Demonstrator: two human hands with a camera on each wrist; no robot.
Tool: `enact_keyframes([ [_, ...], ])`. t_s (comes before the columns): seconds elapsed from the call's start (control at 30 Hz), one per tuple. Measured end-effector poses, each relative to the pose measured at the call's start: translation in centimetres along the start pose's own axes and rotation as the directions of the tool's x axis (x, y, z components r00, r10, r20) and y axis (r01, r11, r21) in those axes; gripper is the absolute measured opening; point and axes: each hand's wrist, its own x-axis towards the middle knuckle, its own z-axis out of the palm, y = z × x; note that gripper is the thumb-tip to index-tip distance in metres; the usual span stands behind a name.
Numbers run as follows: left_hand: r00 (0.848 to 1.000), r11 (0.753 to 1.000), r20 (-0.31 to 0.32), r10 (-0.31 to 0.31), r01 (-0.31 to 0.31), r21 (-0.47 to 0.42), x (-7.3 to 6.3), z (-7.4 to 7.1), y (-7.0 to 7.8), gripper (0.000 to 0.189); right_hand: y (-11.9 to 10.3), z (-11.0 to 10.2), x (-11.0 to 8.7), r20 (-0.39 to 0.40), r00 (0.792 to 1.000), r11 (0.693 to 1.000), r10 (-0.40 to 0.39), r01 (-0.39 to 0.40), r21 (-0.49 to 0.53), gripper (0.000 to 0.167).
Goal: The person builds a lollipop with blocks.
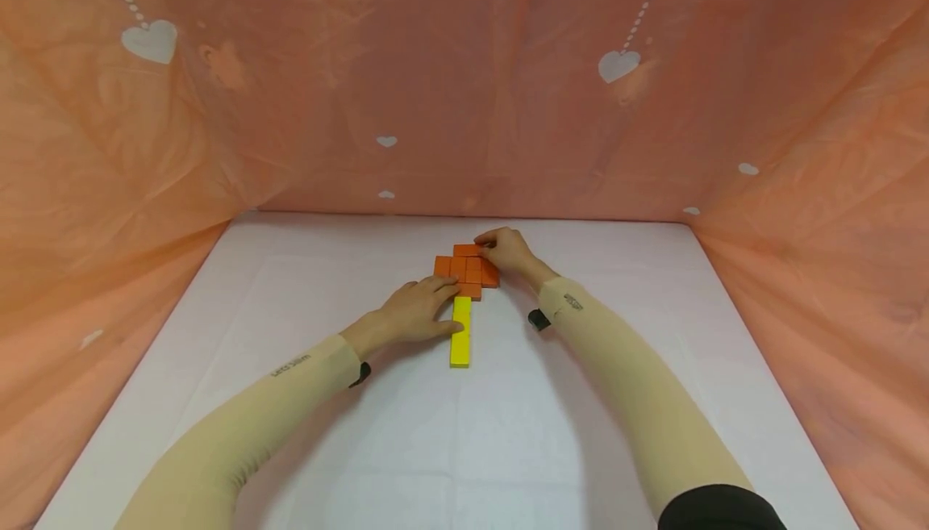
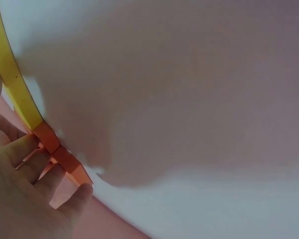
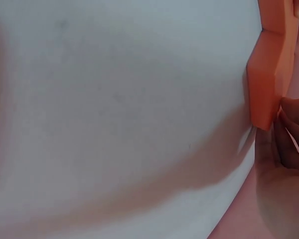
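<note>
Several orange blocks (image 1: 473, 270) lie flat and close together on the white table cover. A long yellow strip (image 1: 460, 344) of blocks runs from their near side towards the viewer. My left hand (image 1: 417, 310) spreads from the left, fingertips on the near orange blocks and thumb on the yellow strip. In the left wrist view its extended fingers rest along the orange blocks (image 2: 67, 160), beside the yellow strip (image 2: 16, 82). At the far edge, my right hand (image 1: 510, 252) pinches the right end of an orange block (image 1: 464, 250) between thumb and finger.
The white-covered table (image 1: 348, 449) extends around the blocks. A pink-orange curtain (image 1: 464, 110) with white hearts rises behind the table's back edge and along both sides. Both forearms wear beige sleeves (image 1: 617, 360).
</note>
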Motion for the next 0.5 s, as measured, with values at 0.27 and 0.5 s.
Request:
enact_keyframes([
  [0.27, 1.0, 1.0, 0.011, -0.013, 0.014, -0.026, -0.15, -0.3, 0.25, 0.081, 0.15, 0.34, 0.04, -0.011, 1.0, 1.0, -0.009, 0.009, 0.02, 0.031],
  [0.5, 1.0, 1.0, 0.01, -0.005, 0.005, -0.008, -0.18, -0.19, 0.18, 0.081, 0.1, 0.37, -0.1, -0.005, 1.0, 1.0, -0.027, 0.027, 0.001, 0.031],
])
